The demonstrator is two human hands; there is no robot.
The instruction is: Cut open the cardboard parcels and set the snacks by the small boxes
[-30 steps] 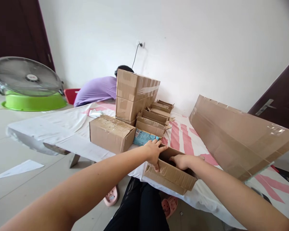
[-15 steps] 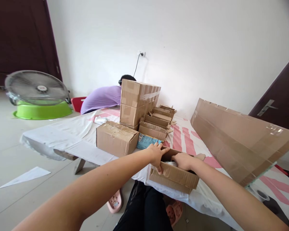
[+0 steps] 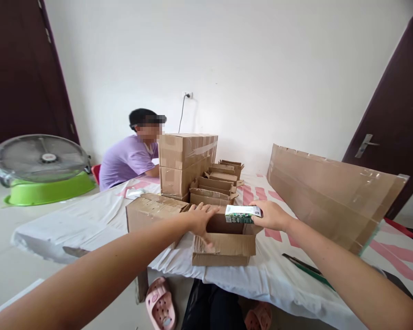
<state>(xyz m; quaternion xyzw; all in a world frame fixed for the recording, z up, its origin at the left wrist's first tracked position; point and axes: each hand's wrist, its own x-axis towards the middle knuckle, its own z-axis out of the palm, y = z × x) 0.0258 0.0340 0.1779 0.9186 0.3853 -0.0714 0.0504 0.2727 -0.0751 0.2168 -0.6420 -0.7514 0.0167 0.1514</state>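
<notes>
My right hand grips one end of a small white and green carton and holds it above the near open cardboard box. That box stands at the table's front edge with its flap folded outward, and its inside is partly hidden. At its left side is my left hand, fingers spread; the thumb lies over the front flap, and whether it presses on it I cannot tell. A closed cardboard box sits left of my left hand, partly behind my forearm.
Several open boxes line up behind, beside a tall taped stack. A person in purple sits at the far left. A large cardboard panel stands on the right. A dark and green long tool lies near my right forearm.
My right hand has come up out of the near box with the small carton. My left hand stays at the box's left side. The person behind the stack has raised their head.
</notes>
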